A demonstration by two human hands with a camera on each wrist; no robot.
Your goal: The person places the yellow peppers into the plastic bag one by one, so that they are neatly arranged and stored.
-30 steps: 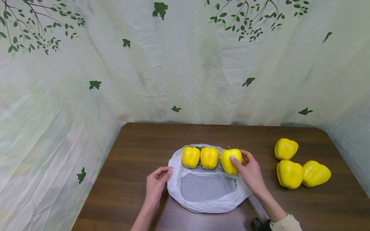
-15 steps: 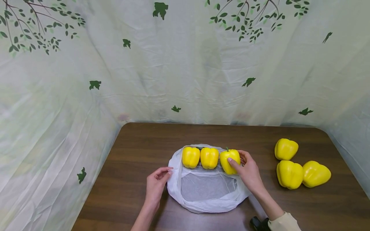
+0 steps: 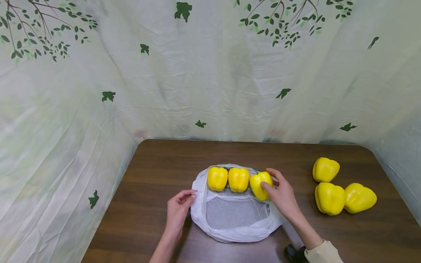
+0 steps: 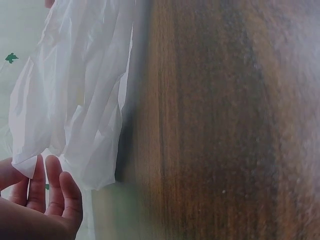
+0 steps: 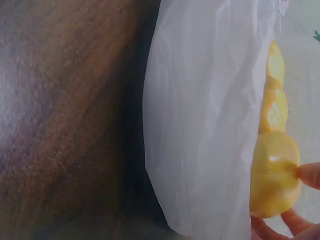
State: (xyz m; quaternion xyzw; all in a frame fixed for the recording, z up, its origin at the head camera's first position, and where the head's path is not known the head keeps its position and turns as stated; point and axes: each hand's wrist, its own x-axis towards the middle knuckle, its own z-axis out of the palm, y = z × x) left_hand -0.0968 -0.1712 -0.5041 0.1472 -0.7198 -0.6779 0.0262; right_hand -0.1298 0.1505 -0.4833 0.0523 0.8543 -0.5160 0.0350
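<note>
A white plastic bag (image 3: 230, 235) lies with its mouth spread wide. Two yellow bell peppers (image 3: 217, 179) sit side by side along its far inner side. My left hand (image 3: 177, 212) pinches the bag's left rim between thumb and fingers; the left wrist view shows a fold of the bag (image 4: 30, 115) at the fingertips. At the right end of the row, my right hand (image 3: 283, 195) holds a third yellow bell pepper (image 3: 259, 185), thumb on its near face and fingers at its right side. In the right wrist view this pepper (image 5: 274, 175) shows above the bag's edge, touched by thumb and fingers.
Three more yellow bell peppers (image 3: 330, 199) lie grouped on the right of the brown wooden table (image 3: 158, 157). A black object (image 3: 296, 254) is at the right wrist. A pale curtain with leaf prints (image 3: 210, 73) hangs behind the table.
The pepper in my right hand has shifted slightly left and down and tipped, so its stem no longer shows on top. My right index finger has lifted a little. The left hand stays put.
</note>
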